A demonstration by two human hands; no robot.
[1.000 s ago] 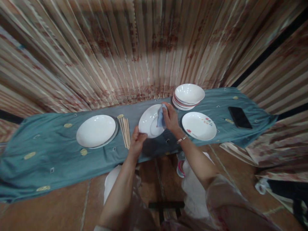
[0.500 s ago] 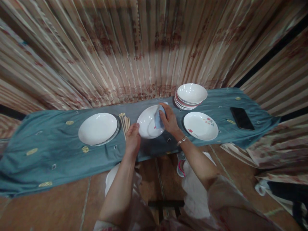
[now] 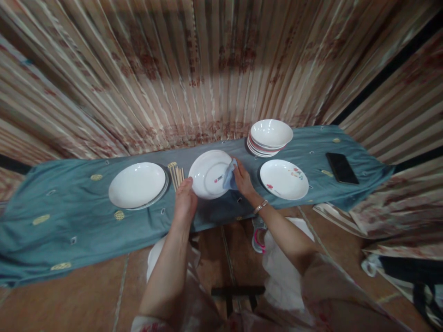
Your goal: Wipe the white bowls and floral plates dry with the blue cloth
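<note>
A white plate (image 3: 206,173) is held up over the table, its underside with a foot ring and a small red-and-dark mark facing me. My left hand (image 3: 186,196) grips its left rim, closed on it. Pinched in my right hand (image 3: 243,179) is a light blue cloth (image 3: 229,175), pressed against the plate's right edge. Just left of my left hand lies a bundle of wooden chopsticks (image 3: 177,177). To the right of my right hand rests a white plate with a floral print (image 3: 284,180).
A stack of white plates (image 3: 137,185) sits on the left of the teal tablecloth (image 3: 83,184). Stacked bowls (image 3: 270,133) stand at the back right, and a black phone (image 3: 342,168) lies farther right. Pleated curtains (image 3: 207,69) hang behind the table.
My right hand and the cloth have moved from over the plate's underside to its right rim. More of the underside and its mark now shows. The view has shifted slightly.
</note>
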